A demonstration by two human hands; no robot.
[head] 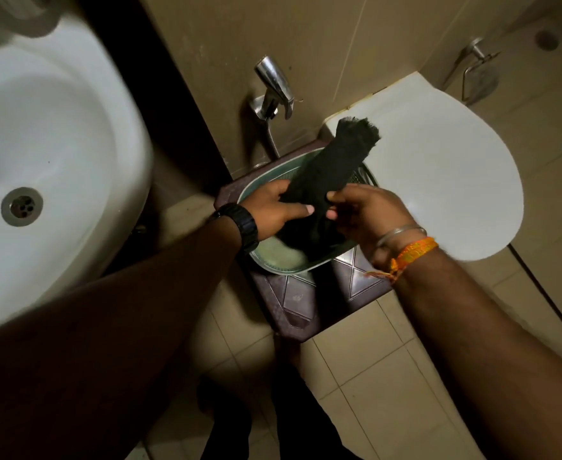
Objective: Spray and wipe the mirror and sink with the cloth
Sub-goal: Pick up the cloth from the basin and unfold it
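A dark, rolled-up cloth (336, 167) with a frayed end is held over a green basin (293, 265). My left hand (274, 212) grips its lower part from the left, and my right hand (366, 214) pinches it from the right. The cloth sticks up and away from both hands. The white sink (40, 154) with its metal drain (22, 206) fills the left of the view. No mirror or spray bottle is in sight.
The green basin sits on a dark brown plastic stool (309, 297). A closed white toilet lid (439, 167) lies to the right. A chrome hand sprayer (274, 88) hangs on the tiled wall, with a paper holder (479, 71) further right. Beige floor tiles (366, 393) lie below.
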